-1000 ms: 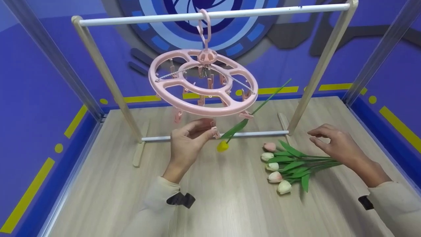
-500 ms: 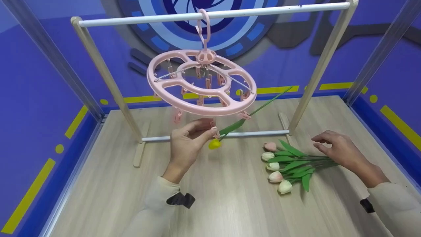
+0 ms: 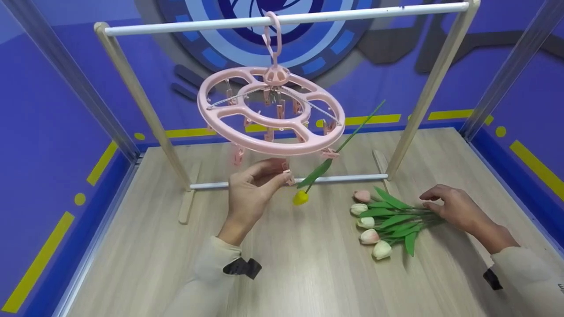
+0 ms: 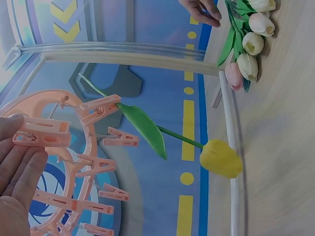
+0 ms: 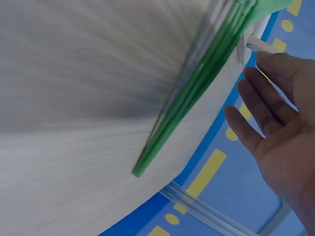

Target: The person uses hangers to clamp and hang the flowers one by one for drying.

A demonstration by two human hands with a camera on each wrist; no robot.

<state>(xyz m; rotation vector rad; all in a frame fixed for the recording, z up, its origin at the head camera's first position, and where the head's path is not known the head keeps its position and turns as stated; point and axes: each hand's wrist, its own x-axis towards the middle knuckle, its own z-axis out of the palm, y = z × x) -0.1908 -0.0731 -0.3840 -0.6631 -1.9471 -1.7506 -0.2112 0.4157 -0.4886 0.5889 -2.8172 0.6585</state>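
Observation:
My left hand (image 3: 252, 193) pinches a pink clothespin (image 4: 42, 132) that hangs from the front rim of the round pink clip hanger (image 3: 229, 132). To its right, another clothespin (image 4: 101, 108) grips the stem of a yellow tulip (image 3: 301, 197), which hangs bloom down at a slant. My right hand (image 3: 456, 209) hovers at the stems of a bunch of tulips (image 3: 392, 220) lying on the table, white and pink blooms facing left. In the right wrist view its fingers are loosely bent, apart from the green stems (image 5: 197, 83), with nothing between them.
A wooden stand with a white top bar (image 3: 374, 15) carries the hanger by its hook (image 3: 275, 37). Several more clothespins dangle from the hanger. The stand's lower white bar (image 3: 348, 178) runs behind my left hand. Blue walls (image 3: 57, 110) enclose the table.
My right hand has come down and slightly inward toward the tulip stems. The yellow tulip has swung left and back right. My left hand stays on its clothespin.

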